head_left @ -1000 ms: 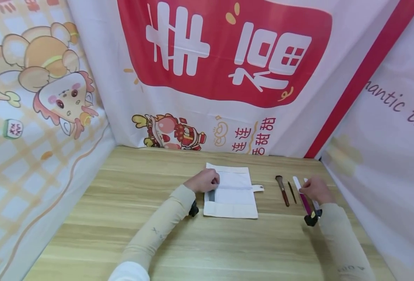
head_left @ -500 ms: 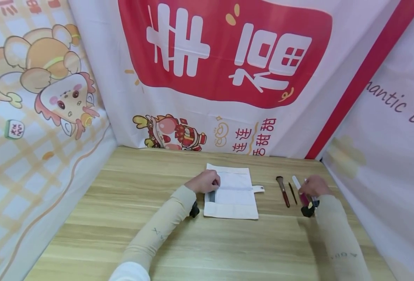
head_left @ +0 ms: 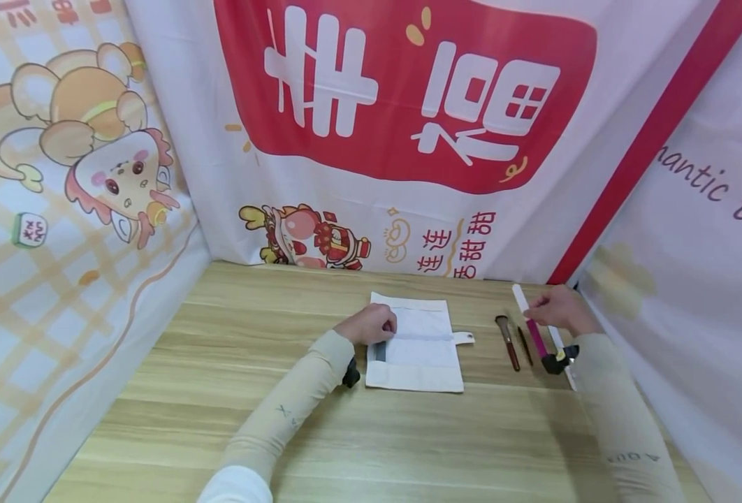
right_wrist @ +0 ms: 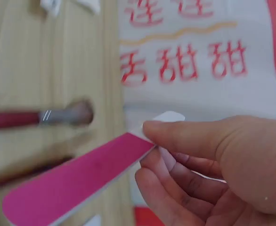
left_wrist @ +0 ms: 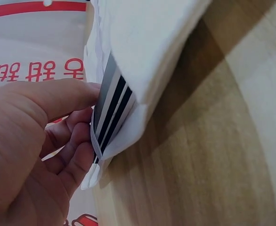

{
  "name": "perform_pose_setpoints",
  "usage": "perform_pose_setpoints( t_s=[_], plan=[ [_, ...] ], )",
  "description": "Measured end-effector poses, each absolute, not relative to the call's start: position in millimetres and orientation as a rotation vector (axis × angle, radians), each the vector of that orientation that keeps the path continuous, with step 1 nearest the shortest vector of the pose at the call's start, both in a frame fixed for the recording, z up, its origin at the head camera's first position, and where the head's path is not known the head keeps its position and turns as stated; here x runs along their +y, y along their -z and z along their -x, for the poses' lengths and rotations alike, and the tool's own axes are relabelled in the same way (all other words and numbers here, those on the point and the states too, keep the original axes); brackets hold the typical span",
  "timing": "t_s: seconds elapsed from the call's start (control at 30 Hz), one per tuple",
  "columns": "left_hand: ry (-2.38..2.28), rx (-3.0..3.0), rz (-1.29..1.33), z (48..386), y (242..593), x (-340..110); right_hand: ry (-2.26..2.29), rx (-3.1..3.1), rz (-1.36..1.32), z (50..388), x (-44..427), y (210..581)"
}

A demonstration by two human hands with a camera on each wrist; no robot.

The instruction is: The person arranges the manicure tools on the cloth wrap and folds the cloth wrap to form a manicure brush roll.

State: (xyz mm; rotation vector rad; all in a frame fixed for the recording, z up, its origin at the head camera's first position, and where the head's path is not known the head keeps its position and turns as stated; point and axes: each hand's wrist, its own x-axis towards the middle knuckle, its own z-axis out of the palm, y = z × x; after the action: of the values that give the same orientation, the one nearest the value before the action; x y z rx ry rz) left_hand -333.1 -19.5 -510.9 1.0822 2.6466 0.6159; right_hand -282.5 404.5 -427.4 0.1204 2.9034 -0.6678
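Right hand (head_left: pixel 562 309) pinches the file (right_wrist: pixel 77 181), near the brush (head_left: pixel 508 344); left hand (head_left: pixel 366 325) pinches the edge of the pouch (head_left: pixel 421 363). Step judged: file pickup. Next move likely calls for steering it pouchward.

I had my widest passage over the wood table (head_left: pixel 434 436), between the 2 sleeved forearms (head_left: pixel 286 405). A lane ran between the white case (head_left: pixel 427 377) and the brush (head_left: pixel 508 344), pinched narrow where the tab (head_left: pixel 464 338) stuck out. Beyond the brush, I saw only a thin gap before the dark stick (head_left: pixel 525 346), then the magenta-and-white strip (head_left: pixel 537 337), gripped by the right hand (head_left: pixel 561 310). The left hand (head_left: pixel 369 324) blocked the case's left edge. The back cloth (head_left: pixel 522 234) closed the far side.
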Motion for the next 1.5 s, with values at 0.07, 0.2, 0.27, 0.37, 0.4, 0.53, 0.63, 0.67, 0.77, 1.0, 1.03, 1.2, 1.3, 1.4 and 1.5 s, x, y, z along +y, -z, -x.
perform_pose_setpoints(
  t_s=[0.07, 0.2, 0.27, 0.37, 0.4, 0.53, 0.63, 0.67, 0.77, 1.0, 1.03, 1.2, 1.3, 1.4, 1.5],
  plan=[
    [-0.625, 2.65, -1.083, 333.8, 511.5, -21.3, 0.711, 2.878, -0.109, 289.0, 389.9, 420.6],
    [-0.639, 2.652, -1.118, 335.8, 511.9, -24.2, 0.889, 2.817, -0.072, 301.7, 353.2, 411.5],
    [-0.651, 2.646, -1.121, 336.7, 511.6, -25.3, 0.948, 2.796, -0.056, 307.6, 332.6, 408.2],
    [-0.67, 2.633, -1.113, 337.3, 510.8, -26.7, 1.028, 2.772, -0.013, 316.3, 299.9, 403.7],
    [-0.673, 2.63, -1.108, 337.4, 510.6, -27.1, 1.051, 2.766, 0.007, 319.9, 289.4, 403.0],
    [-0.68, 2.629, -1.112, 336.9, 510.7, -28.8, 1.178, 2.748, 0.09, 334.1, 248.6, 404.3],
    [-0.682, 2.631, -1.134, 335.7, 510.0, -29.1, 1.274, 2.733, 0.126, 343.2, 222.4, 409.1],
    [-0.685, 2.63, -1.138, 335.4, 510.1, -29.2, 1.305, 2.727, 0.137, 345.9, 215.0, 411.6],
    [-0.689, 2.62, -1.141, 334.8, 510.0, -27.5, 1.406, 2.689, 0.122, 353.2, 197.8, 421.0],
    [-0.713, 2.583, -1.095, 337.1, 513.9, -22.9, 1.785, 2.55, 0.044, 365.6, 179.4, 456.4],
    [-0.721, 2.582, -1.091, 336.8, 514.4, -22.5, 1.81, 2.55, 0.032, 366.4, 178.6, 463.0],
    [-0.742, 2.583, -1.058, 334.7, 515.7, -21.6, 1.966, 2.444, -0.075, 368.0, 176.7, 496.0],
    [-0.74, 2.59, -1.057, 334.1, 516.4, -22.1, 2.035, 2.331, -0.127, 367.7, 175.7, 510.8],
    [-0.747, 2.59, -1.057, 334.1, 516.8, -23.5, 1.968, 2.317, -0.145, 367.7, 174.7, 520.8],
    [-0.759, 2.592, -1.057, 334.7, 516.8, -26.0, 1.865, 2.353, -0.102, 366.3, 173.1, 524.9]
  ],
)
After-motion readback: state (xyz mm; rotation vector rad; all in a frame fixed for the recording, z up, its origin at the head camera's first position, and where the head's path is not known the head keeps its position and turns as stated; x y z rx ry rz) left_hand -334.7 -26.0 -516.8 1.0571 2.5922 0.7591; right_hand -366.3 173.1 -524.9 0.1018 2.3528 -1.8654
